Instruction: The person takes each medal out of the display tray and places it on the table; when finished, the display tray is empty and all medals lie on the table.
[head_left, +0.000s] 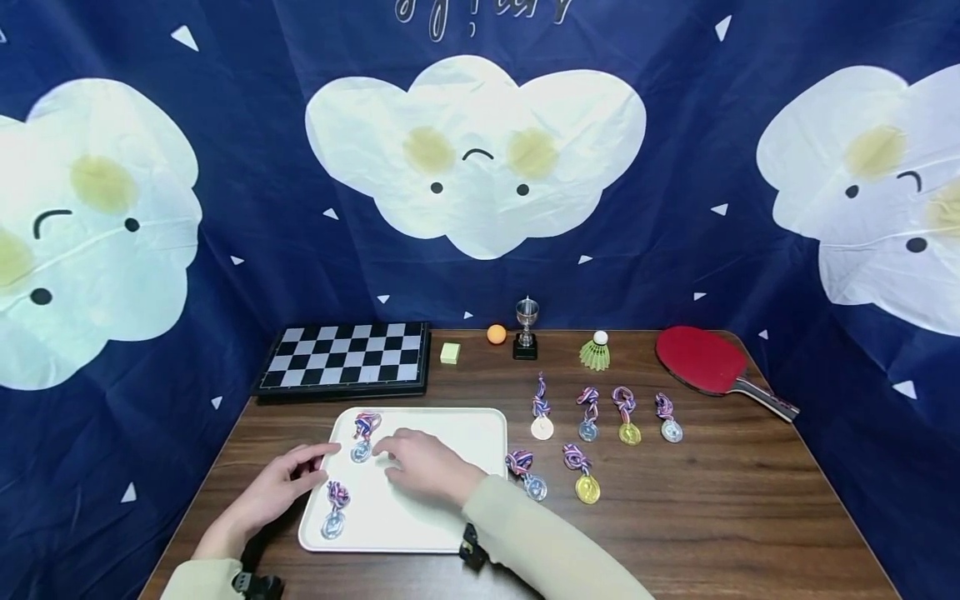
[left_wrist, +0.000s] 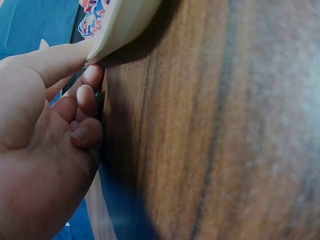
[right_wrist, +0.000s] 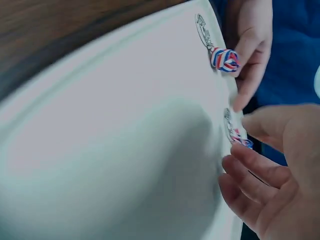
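Observation:
Two silver medals with red, white and blue ribbons lie on a white tray [head_left: 405,529]. My right hand [head_left: 427,462] reaches over the tray, its fingertips right beside the upper silver medal [head_left: 361,452]. In the right wrist view, thumb and fingers [right_wrist: 245,182] are spread apart around that medal's ribbon [right_wrist: 242,139]. The lower silver medal [head_left: 332,524] lies near the tray's left side. My left hand [head_left: 281,483] is at the tray's left edge. The left wrist view shows its thumb on the rim [left_wrist: 100,50], with the other fingers loosely bent beside it.
Right of the tray lie more ribboned medals: gold [head_left: 587,489], silver [head_left: 535,487] and a pale coppery one [head_left: 542,427] among them. Along the back are a chessboard [head_left: 345,354], yellow block [head_left: 450,353], orange ball [head_left: 497,334], trophy [head_left: 527,333], shuttlecock [head_left: 596,352] and red paddle [head_left: 701,358].

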